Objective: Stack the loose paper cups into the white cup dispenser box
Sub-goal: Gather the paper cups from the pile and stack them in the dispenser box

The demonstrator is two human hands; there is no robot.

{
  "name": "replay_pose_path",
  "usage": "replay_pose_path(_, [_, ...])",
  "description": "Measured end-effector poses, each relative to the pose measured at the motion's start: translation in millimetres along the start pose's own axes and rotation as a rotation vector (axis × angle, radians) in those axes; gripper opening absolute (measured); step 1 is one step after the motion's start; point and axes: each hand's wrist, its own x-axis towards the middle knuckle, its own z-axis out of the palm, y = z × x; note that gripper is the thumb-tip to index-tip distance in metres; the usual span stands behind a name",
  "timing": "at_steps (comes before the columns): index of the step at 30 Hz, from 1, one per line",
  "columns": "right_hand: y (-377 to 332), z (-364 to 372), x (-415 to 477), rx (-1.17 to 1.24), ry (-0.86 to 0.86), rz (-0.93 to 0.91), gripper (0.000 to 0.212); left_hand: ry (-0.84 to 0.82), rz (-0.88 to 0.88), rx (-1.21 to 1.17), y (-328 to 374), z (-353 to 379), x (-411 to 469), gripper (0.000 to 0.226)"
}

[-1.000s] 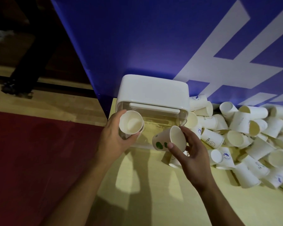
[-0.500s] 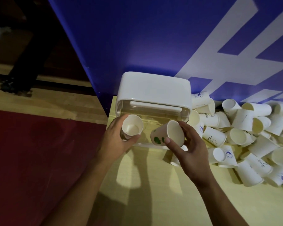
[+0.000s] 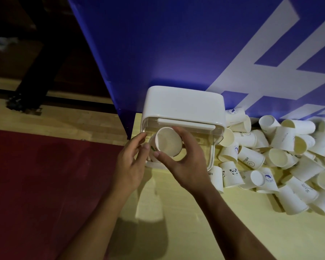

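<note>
The white cup dispenser box (image 3: 184, 104) stands against the blue wall, its clear front facing me. My right hand (image 3: 186, 164) grips a paper cup (image 3: 168, 143) with green marks, mouth towards me, in front of the box's left side. My left hand (image 3: 131, 164) curls around the left side of that cup and the cup it holds, which is almost wholly hidden behind it. The two cups look pushed together. A pile of loose paper cups (image 3: 281, 158) lies to the right of the box.
The blue panel with white lettering (image 3: 195, 44) rises right behind the box. The yellow tabletop (image 3: 204, 222) ends at its left edge, with red floor (image 3: 45, 184) and wooden floor beyond. A person's dark legs (image 3: 36, 62) stand at the far left.
My right hand has carried the green-marked cup leftwards onto the cup in my left hand. Both hands now meet in front of the box's left side.
</note>
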Motion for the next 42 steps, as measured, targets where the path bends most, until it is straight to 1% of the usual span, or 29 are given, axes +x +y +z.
replay_pose_path(4, [11, 11, 1, -0.085, -0.028, -0.016, 0.075, 0.013, 0.037, 0.017, 5, 6, 3, 0.052])
replay_pose_path(7, [17, 16, 4, -0.13, -0.037, -0.034, 0.071, -0.002, 0.032, 0.001, 5, 10, 5, 0.051])
replay_pose_path(9, [21, 19, 5, -0.16, -0.041, -0.04, 0.07, -0.013, 0.03, 0.003, 1, 12, 7, 0.038])
replay_pose_path(11, [24, 23, 7, -0.175, -0.042, -0.04, 0.068, -0.012, 0.03, 0.026, -4, 13, 9, 0.033])
replay_pose_path(14, [29, 29, 10, -0.205, -0.059, -0.024, 0.071, -0.001, 0.032, 0.08, -11, 15, 12, 0.035])
replay_pose_path(21, [43, 35, 12, -0.289, -0.114, 0.043, 0.083, -0.017, -0.016, 0.12, -16, 17, 17, 0.037])
replay_pose_path(28, [47, 39, 14, -0.258, -0.12, 0.086, 0.084, -0.012, -0.048, 0.123, -19, 16, 20, 0.036])
replay_pose_path(34, [42, 27, 4, -0.208, -0.119, 0.132, 0.102, 0.015, -0.014, 0.121, -12, 9, 13, 0.036])
replay_pose_path(36, [43, 10, -4, -0.224, -0.117, 0.143, 0.097, 0.02, 0.028, 0.151, -6, 0, 5, 0.038])
replay_pose_path(38, [46, -15, -15, -0.242, -0.097, 0.155, 0.088, 0.045, 0.087, 0.165, 2, -8, -1, 0.037])
replay_pose_path(40, [49, -44, -26, -0.242, -0.039, 0.174, 0.079, 0.063, 0.158, 0.153, 15, -6, -3, 0.038])
replay_pose_path(42, [54, -75, -36, -0.22, 0.041, 0.225, 0.076, 0.045, 0.213, 0.184, 36, 10, -1, 0.04])
